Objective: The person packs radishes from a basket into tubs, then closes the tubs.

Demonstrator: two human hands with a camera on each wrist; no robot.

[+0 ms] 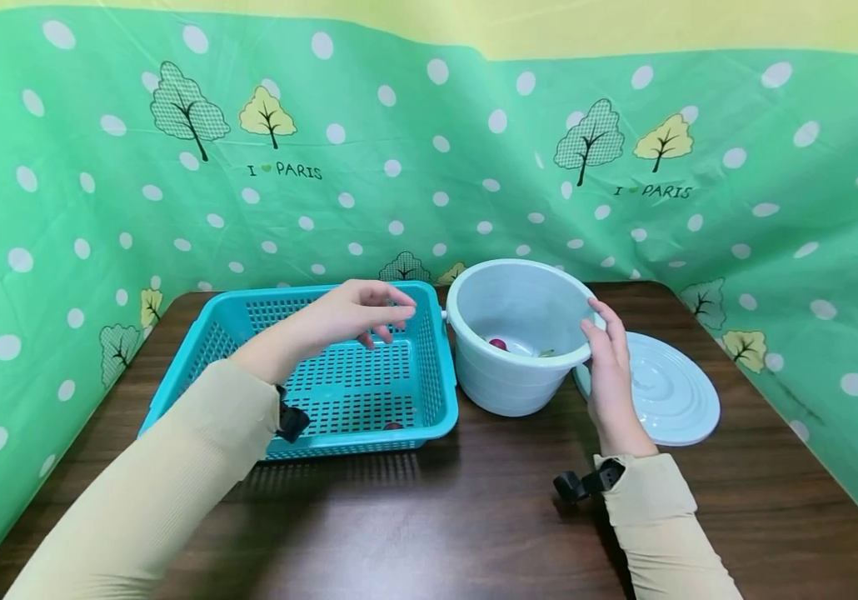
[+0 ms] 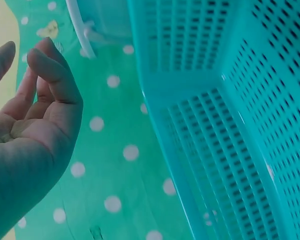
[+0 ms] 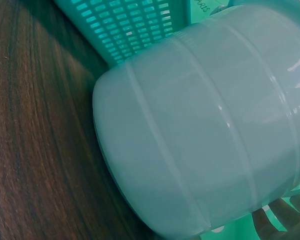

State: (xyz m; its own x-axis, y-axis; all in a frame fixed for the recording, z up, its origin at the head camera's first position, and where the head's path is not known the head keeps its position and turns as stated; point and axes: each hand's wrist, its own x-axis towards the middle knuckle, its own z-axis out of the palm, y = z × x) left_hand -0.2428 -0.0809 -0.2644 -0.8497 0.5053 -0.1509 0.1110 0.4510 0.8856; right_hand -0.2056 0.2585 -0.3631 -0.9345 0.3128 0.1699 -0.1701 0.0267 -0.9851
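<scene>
My left hand [image 1: 357, 312] hovers over the teal plastic basket [image 1: 444, 400], its fingers loosely bent. Nothing lies between its thumb and fingers in the left wrist view. To the right of the basket stands an upright pale blue bucket [image 1: 507, 387]. My right hand [image 1: 612, 375] holds the bucket's rim at its right side; in the right wrist view its fingers [image 3: 285, 215] are partly cut off by the frame. Inside the bucket lie a small dark red round thing [image 1: 498, 343] and a small yellow-green thing [image 1: 546, 352]. Another reddish thing [image 1: 393, 426] shows low in the basket.
A round pale blue lid [image 1: 672, 392] lies flat on the dark wooden table [image 1: 474, 517], right of the bucket and partly behind my right hand. Green dotted cloth [image 1: 369, 167] hangs round the back and sides. The basket and bucket stand close side by side.
</scene>
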